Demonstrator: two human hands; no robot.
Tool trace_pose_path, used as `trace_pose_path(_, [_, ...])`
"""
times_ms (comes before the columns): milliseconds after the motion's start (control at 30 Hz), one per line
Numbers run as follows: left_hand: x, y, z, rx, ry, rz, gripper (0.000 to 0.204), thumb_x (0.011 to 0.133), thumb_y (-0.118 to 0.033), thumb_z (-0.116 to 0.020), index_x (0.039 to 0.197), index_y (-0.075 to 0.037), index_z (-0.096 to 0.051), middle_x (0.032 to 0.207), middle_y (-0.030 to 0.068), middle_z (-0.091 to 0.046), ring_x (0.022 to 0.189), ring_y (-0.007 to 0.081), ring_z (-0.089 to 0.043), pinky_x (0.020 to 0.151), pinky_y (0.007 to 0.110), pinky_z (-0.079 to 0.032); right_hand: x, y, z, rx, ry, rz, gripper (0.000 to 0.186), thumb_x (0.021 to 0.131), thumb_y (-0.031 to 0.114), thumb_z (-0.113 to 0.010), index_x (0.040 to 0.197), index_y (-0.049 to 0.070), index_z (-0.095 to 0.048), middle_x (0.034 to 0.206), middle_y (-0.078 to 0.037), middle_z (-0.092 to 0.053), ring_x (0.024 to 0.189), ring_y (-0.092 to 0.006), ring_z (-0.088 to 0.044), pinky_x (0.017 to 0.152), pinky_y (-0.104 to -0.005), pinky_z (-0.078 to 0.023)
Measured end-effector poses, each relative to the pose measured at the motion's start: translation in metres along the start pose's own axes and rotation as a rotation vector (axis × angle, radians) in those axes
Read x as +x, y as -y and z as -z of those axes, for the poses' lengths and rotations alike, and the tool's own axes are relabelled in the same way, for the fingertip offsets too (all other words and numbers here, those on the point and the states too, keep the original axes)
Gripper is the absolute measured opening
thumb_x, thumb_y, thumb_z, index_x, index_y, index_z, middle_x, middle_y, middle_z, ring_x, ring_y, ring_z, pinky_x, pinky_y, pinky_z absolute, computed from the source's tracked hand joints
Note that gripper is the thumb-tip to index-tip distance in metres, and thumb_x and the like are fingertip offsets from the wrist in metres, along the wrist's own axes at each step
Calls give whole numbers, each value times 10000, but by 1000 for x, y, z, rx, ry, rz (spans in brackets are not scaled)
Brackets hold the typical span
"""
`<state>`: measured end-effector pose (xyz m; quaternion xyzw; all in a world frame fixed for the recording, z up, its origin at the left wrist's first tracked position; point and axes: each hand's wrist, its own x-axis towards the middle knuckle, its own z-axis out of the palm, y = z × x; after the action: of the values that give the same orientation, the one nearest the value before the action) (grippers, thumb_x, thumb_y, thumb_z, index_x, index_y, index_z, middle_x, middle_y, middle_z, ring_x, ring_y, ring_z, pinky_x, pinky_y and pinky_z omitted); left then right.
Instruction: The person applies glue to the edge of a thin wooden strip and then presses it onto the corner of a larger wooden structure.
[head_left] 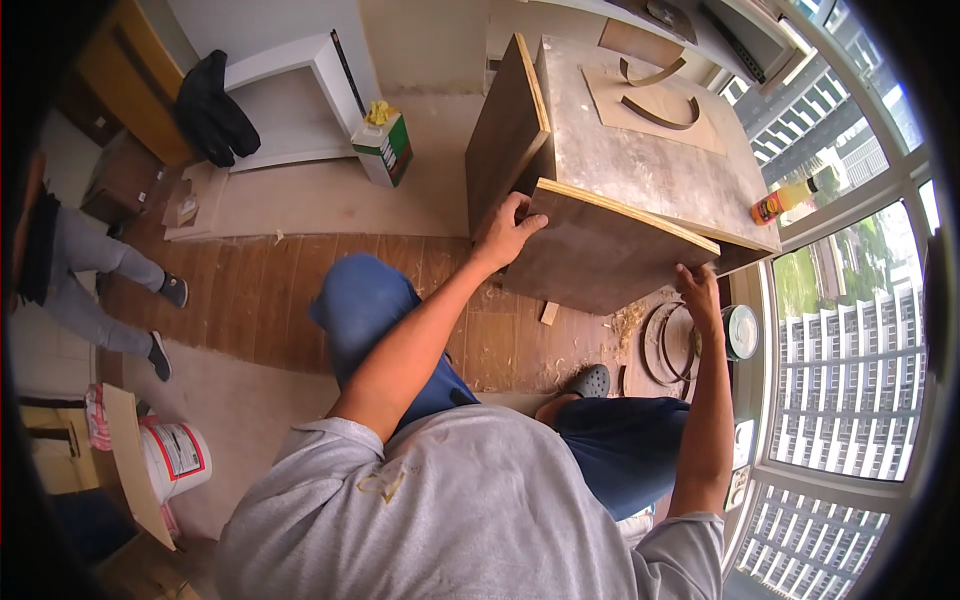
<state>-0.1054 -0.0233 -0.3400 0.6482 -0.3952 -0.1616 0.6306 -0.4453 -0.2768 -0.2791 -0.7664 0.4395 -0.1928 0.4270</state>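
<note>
Gripping left edge of brown panel [607,252] with left hand [508,235], closed to about panel's thickness, thumb on near face. Held up between both hands, on near side of wooden cabinet [640,165]. Gripping right edge with right hand [699,290], similarly curled.

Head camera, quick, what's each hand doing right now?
Left hand: closed on the left edge of the brown panel, thumb on its face.
Right hand: closed on the same panel's right edge.

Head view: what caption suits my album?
Left hand and right hand grip a brown panel at a boxy cabinet.
</note>
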Motion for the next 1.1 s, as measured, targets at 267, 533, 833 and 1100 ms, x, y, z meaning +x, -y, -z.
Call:
trace_pose_path(267, [-11, -58, 4, 181, -238, -133, 631, 902, -159, -826, 1454, -15, -556, 1419, 192, -560, 1316, 312, -561, 1097, 439, -474, -5, -11, -2, -130, -118, 142, 435, 1009, 364, -743, 1063, -61, -672, 826, -163, -699, 711, -197, -645, 689, -392, -522])
trace_pose_path(533, [18, -166, 11, 785, 131, -571, 566, 893, -234, -815, 1412, -73, -656, 1400, 154, -633, 1302, 371, -555, 1140, 469, -425, -2, 10, -7, -266, -113, 179, 487, 995, 404, -741, 1098, -66, -665, 1013, -330, -711, 996, -507, -676, 852, -536, -514])
trace_pose_path(833, [69, -162, -53, 1043, 579, -582, 435, 907, -267, -791, 1281, -62, -706, 1193, 148, -741, 1172, 352, -671, 1128, 518, -396, -6, -1, -3, -357, -113, 116, 590, 977, 534, -712, 1103, -40, -671, 1103, -297, -726, 1119, -465, -682, 921, -537, -541])
trace_pose_path(1100, [74, -170, -53, 993, 574, -391, 435, 908, -247, -781, 1294, -61, -710, 985, 157, -715, 965, 357, -636, 1021, 469, -443, -47, 79, 33, -658, 15, -83, 538, 938, 519, -734, 1167, 35, -786, 1183, -218, -763, 1122, -402, -725, 914, -471, -594])
